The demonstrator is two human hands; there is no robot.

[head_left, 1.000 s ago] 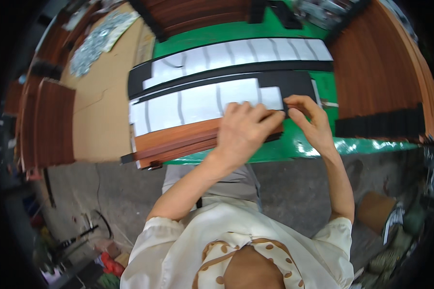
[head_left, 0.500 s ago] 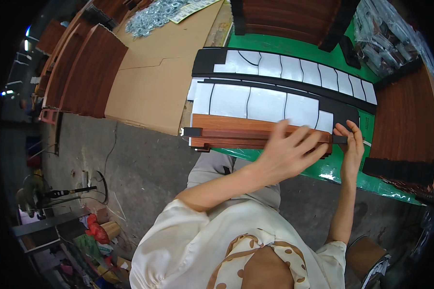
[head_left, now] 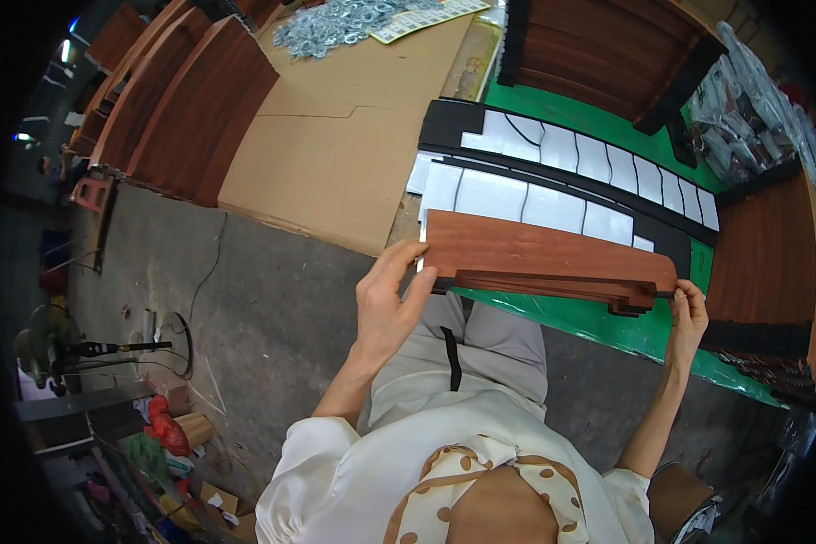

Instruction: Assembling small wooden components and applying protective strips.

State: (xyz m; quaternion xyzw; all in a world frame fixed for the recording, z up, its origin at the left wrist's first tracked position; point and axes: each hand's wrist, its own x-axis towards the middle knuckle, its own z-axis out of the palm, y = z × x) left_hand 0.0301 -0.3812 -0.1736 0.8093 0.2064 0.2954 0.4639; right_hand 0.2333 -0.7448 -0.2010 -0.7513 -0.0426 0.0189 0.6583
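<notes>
A reddish-brown wood-grain panel [head_left: 544, 247] spans the space before me, its broad face turned upward and its right end tapering. My left hand [head_left: 390, 297] is closed on the panel's left end, fingertips at the upper corner and thumb below. With finger and thumb, my right hand [head_left: 689, 315] pinches the narrow right end. Stepped brown edges and dark end pieces show along the panel's lower side. Just beyond it lie black strips with white sheets [head_left: 553, 207] split by dark curved lines.
Under the strips is a green table cover [head_left: 562, 313]. Brown panels are stacked at the right [head_left: 760, 272] and far side [head_left: 598, 54]. Plastic-wrapped parts [head_left: 743, 118] sit at the far right. Left of the strips, a cardboard sheet [head_left: 317, 172] carries a pile of metal pieces [head_left: 335, 27].
My left hand has swung from over the panel's right part to its left end and now grips there. The panel has tipped, showing its flat face. My right hand has closed on the right end.
</notes>
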